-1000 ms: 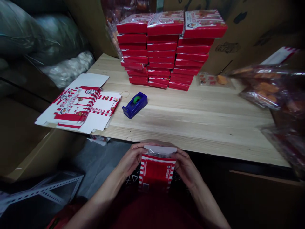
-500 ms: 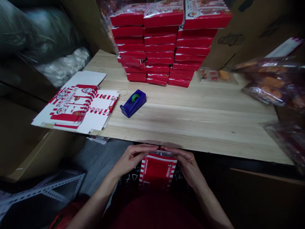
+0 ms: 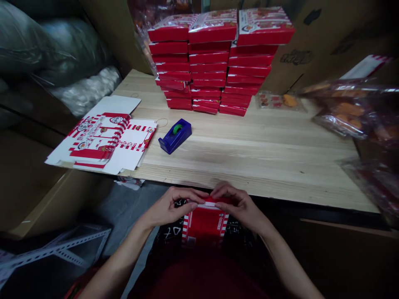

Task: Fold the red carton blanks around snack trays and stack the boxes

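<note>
A red box with red-and-white striped sides (image 3: 204, 226) rests at my lap, below the table's front edge. At its far end my left hand (image 3: 176, 203) pinches the flap from the left, thumb on the near side and fingers behind. My right hand (image 3: 238, 205) grips the same flap from the right, its thumb near a white strip of card; its fingertips are slightly blurred. Both hands are closed on the box's end, close together. Beyond them on the table stands a blue tape dispenser (image 3: 175, 137) with a green roll core.
Stacked red boxes (image 3: 207, 58) rise at the back of the wooden table (image 3: 249, 153). Flat printed cartons (image 3: 102, 137) lie at the left. Plastic bags of orange pieces (image 3: 346, 116) sit at the right, a small clear packet (image 3: 277, 100) beside the stack. A metal frame (image 3: 62, 249) stands lower left.
The flap at the box's far end has folded over, and the clear plastic seen inside is covered. My thumbs have moved inward onto the flap. The view has shifted slightly.
</note>
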### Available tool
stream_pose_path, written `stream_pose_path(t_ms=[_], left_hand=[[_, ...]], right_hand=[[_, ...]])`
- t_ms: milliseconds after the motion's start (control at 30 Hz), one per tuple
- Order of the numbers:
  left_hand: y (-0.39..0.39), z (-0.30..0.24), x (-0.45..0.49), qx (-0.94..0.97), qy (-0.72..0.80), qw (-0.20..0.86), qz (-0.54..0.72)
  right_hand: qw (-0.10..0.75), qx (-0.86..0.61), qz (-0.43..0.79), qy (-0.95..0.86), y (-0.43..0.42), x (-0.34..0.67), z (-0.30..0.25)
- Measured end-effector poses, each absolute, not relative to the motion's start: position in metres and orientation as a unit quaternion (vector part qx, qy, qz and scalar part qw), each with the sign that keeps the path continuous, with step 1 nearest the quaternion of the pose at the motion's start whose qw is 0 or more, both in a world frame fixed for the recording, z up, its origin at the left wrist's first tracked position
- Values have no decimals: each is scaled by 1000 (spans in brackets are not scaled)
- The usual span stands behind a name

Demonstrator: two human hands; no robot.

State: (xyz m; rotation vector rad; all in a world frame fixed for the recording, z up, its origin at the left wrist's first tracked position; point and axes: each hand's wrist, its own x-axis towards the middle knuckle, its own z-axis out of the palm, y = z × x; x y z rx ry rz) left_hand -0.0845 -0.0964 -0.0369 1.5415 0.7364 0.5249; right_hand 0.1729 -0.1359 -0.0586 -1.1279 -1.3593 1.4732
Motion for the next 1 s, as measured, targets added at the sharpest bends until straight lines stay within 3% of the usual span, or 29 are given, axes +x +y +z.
stream_pose_path(t_ms=[133,567,800,1000], left_hand=[[-92,-31,-78,669,376,601,224],[-88,-49,-65,605,434,622,241],[-93,-44,-72,653,436,579,221],[-91,-23,-85,728,372,546,181]], right_hand=[[370,-439,596,-561,-130,174,-56],[372,-480,596,-526,-118,175,-73],[381,-474,685,-401,-135,161,-68],[365,-483,614,-507,-153,162,-62]])
